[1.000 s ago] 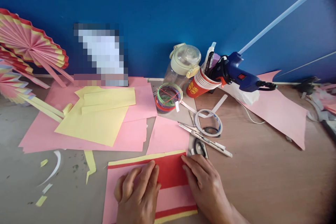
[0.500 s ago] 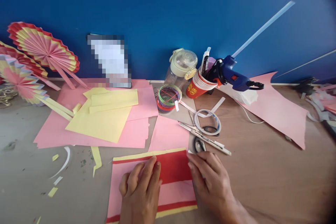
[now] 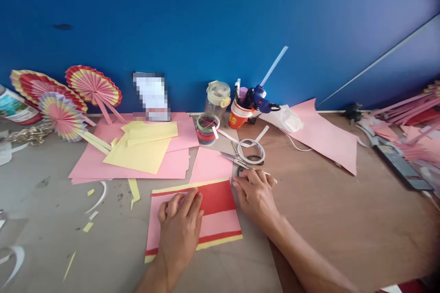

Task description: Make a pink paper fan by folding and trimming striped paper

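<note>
My left hand (image 3: 180,226) lies on a striped sheet of paper (image 3: 220,222) in pink, red and yellow, fingers stretched out over it. At the sheet's upper right corner is my right hand (image 3: 256,194), its fingers curled together; what they hold, if anything, is hidden. Just beyond it are scissors (image 3: 239,161) with black handles, a slim white cutter partly covered by the hand, and a roll of white tape (image 3: 263,151). Pink paper (image 3: 209,167) touches the striped sheet's far edge.
Yellow sheets (image 3: 137,153) rest on pink sheets (image 3: 178,165) to the left. Folded paper fans (image 3: 94,84) stand behind. Along the blue wall are a phone (image 3: 153,98), a clear bottle (image 3: 218,94) and a red cup (image 3: 237,116) of tools. Paper scraps (image 3: 88,227) lie left.
My right hand has shifted from the sheet's right edge up toward the scissors and cutter. My left hand stays on the sheet. The view has moved, showing more of the table on both sides.
</note>
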`<action>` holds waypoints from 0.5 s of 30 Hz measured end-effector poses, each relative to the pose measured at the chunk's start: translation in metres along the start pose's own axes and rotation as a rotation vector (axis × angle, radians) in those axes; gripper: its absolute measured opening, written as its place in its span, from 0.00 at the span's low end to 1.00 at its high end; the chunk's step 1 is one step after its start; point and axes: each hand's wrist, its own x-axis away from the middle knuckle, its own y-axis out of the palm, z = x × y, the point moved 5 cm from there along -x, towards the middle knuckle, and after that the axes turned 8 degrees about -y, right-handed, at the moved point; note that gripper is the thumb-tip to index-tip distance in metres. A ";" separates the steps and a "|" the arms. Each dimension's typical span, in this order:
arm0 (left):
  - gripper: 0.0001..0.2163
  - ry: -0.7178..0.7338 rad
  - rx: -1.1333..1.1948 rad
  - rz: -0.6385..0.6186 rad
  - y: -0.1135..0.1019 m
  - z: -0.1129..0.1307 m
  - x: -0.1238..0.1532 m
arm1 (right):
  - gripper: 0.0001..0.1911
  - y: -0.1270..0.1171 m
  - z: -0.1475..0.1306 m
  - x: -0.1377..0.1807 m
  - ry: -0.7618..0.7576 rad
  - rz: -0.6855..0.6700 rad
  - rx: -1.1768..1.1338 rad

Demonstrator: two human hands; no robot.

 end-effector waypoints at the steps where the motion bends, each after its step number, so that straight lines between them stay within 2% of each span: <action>1: 0.12 0.003 0.011 -0.003 -0.001 0.000 0.000 | 0.12 -0.003 0.001 0.000 0.000 0.038 -0.019; 4: 0.11 0.006 0.044 -0.023 -0.004 -0.001 0.001 | 0.12 -0.009 0.001 -0.001 -0.049 0.070 -0.109; 10: 0.11 0.075 0.038 -0.119 -0.012 0.003 0.006 | 0.15 -0.006 -0.018 0.005 -0.373 -0.265 -0.247; 15: 0.12 0.155 0.018 -0.215 -0.014 0.006 0.003 | 0.09 -0.004 -0.031 0.012 -0.434 -0.350 -0.187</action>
